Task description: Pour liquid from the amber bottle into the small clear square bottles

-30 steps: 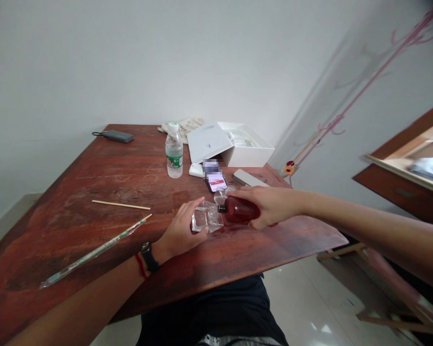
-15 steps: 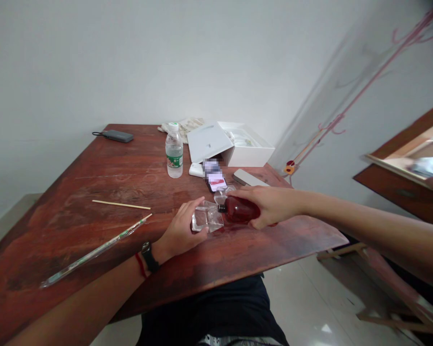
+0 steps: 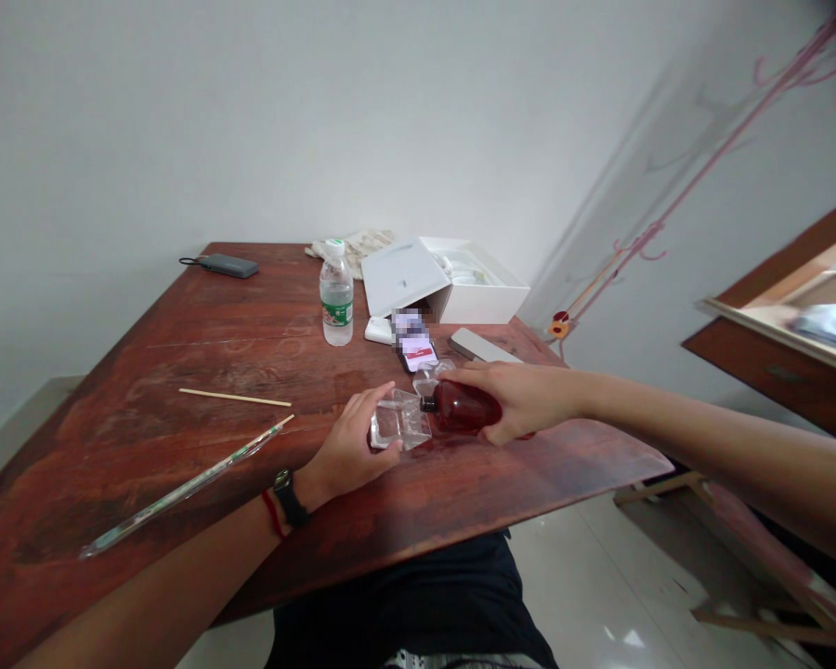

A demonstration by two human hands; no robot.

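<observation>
My left hand (image 3: 357,432) is wrapped round a clear, square-sided glass (image 3: 405,423) on the table. In my right hand (image 3: 519,395) is a dark red bottle (image 3: 463,407), tilted onto its side. Its black neck points left and meets the right edge of the glass. Whether liquid is flowing from it cannot be made out. Just behind the bottle, a second clear container (image 3: 428,373) is partly hidden by it and my right fingers. A phone (image 3: 416,348) with a lit screen lies beyond.
On the table (image 3: 251,316) stand a water bottle (image 3: 337,297) and an open white box (image 3: 488,299). A white case (image 3: 379,330), a grey slab (image 3: 480,346), a bare stick (image 3: 235,397), a wrapped stick (image 3: 188,487) and a dark grey device (image 3: 228,265) lie around.
Both hands, the glass and the tilted bottle stay almost where they were. Only a tiny shift of the whole view shows.
</observation>
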